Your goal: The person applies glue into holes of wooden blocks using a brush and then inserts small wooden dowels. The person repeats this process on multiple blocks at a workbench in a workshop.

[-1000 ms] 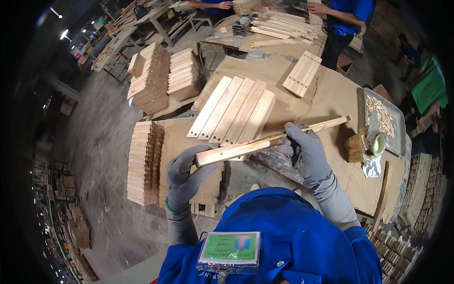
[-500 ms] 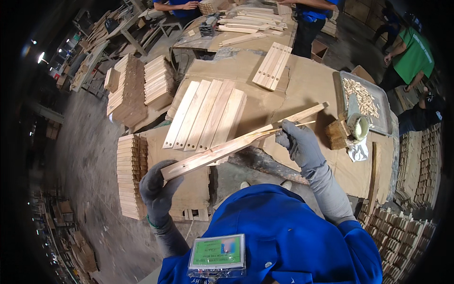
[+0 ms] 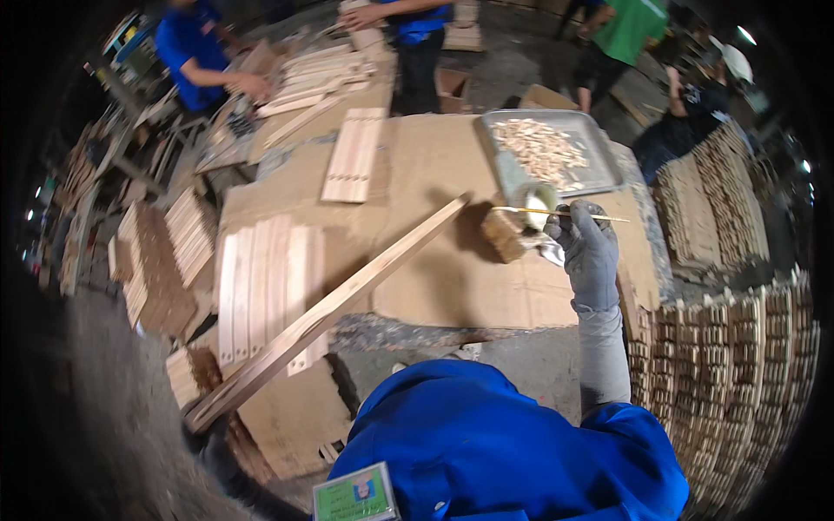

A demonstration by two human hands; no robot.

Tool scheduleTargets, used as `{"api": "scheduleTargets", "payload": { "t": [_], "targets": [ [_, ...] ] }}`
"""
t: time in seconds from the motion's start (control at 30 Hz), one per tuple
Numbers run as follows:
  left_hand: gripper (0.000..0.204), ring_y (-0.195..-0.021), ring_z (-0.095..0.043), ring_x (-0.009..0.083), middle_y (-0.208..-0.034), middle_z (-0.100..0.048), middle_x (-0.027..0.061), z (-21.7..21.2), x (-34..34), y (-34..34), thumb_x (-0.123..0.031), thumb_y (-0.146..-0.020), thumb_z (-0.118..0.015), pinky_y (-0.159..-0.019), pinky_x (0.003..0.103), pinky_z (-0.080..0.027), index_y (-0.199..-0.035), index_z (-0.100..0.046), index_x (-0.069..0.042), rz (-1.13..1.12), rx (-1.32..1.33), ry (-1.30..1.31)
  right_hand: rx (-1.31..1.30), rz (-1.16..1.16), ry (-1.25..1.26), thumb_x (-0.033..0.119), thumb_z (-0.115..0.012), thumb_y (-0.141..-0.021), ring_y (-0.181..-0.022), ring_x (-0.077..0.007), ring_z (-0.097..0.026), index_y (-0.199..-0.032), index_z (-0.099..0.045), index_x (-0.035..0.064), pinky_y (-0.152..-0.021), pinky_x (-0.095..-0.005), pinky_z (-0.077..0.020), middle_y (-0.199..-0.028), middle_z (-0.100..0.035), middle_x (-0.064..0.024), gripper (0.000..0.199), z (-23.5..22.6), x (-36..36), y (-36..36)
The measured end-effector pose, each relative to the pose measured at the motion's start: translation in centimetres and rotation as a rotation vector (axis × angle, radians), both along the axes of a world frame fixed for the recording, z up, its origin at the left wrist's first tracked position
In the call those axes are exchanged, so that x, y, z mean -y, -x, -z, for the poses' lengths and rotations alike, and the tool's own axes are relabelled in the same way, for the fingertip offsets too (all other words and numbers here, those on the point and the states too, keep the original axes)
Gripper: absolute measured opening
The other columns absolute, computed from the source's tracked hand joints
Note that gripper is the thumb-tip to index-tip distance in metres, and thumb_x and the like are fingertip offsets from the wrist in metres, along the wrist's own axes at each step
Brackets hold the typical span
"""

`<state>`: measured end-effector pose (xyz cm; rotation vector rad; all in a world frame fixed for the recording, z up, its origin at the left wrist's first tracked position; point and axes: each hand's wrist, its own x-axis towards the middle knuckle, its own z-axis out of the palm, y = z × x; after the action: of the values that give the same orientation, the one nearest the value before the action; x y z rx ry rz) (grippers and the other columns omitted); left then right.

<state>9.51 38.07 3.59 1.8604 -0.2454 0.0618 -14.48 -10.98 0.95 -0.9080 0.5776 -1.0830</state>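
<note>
My left hand, in a dark glove, is closed round the near end of a long wooden strip. The strip slants up and to the right above the table. In its grey glove, my right hand pinches a thin stick, whose left end reaches across a small cup of white paste. Whether the stick touches the paste I cannot tell. Beside the cup stands a rough wooden block, and a white cloth lies near my right fingers. Several flat wooden boards with end holes lie side by side under the strip.
A grey tray holds many small wooden dowels. Another set of boards lies farther back on the cardboard-covered table. Stacked wood pieces stand at right, more stacks at left. Several people work beyond the table.
My right hand has moved from the strip to the cup, taking the stick along. The left hand has drawn the strip's near end down and left. The view has turned right.
</note>
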Motion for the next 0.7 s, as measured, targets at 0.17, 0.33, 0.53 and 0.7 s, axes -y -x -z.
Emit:
{"api": "scheduleTargets", "payload": {
  "t": [0.17,0.33,0.53,0.7],
  "targets": [
    [0.033,-0.097,-0.052,0.0163,-0.107,-0.056,0.0058,-0.8,-5.9,-3.1,-0.005,-0.083,-0.061,-0.087,0.031,-0.042,-0.115,-0.053,0.000,0.185,0.154,-0.010,-0.310,0.301,0.218,0.006,-0.064,-0.084,-0.075,-0.0179,-0.064,-0.093,-0.057,-0.0037,-0.070,-0.0300,-0.0563,-0.083,-0.063,-0.0129,0.015,2.7,2.6,4.0],
    [0.036,-0.097,-0.052,0.0160,-0.108,-0.055,0.0071,-2.5,-5.3,-5.2,-0.009,-0.084,-0.060,-0.087,0.030,-0.041,-0.117,-0.049,0.001,0.230,0.097,-0.050,-0.530,0.349,0.485,0.004,-0.062,-0.086,-0.075,-0.0113,-0.059,-0.093,-0.058,-0.0040,-0.069,-0.0231,-0.0488,-0.083,-0.063,-0.0080,0.011,6.3,4.0,4.4],
    [0.041,-0.103,-0.052,0.0194,-0.113,-0.053,0.0119,-5.4,-2.3,-5.7,-0.011,-0.085,-0.057,-0.092,0.032,-0.041,-0.121,-0.043,0.004,0.359,0.153,-0.094,-0.596,0.269,0.481,0.003,-0.063,-0.084,-0.074,-0.0135,-0.061,-0.092,-0.058,-0.0032,-0.066,-0.0253,-0.0494,-0.082,-0.064,-0.0094,0.011,6.2,1.2,4.1],
    [0.048,-0.108,-0.051,0.0205,-0.115,-0.052,0.0129,-6.9,-1.1,-5.1,-0.010,-0.083,-0.057,-0.095,0.032,-0.039,-0.125,-0.040,0.004,0.267,0.120,-0.110,-0.753,0.290,0.898,-0.002,-0.064,-0.080,-0.085,-0.0240,-0.065,-0.092,-0.060,-0.0001,-0.071,-0.0313,-0.0520,-0.089,-0.065,-0.0140,0.013,4.2,-2.5,5.1]
  ]
}}
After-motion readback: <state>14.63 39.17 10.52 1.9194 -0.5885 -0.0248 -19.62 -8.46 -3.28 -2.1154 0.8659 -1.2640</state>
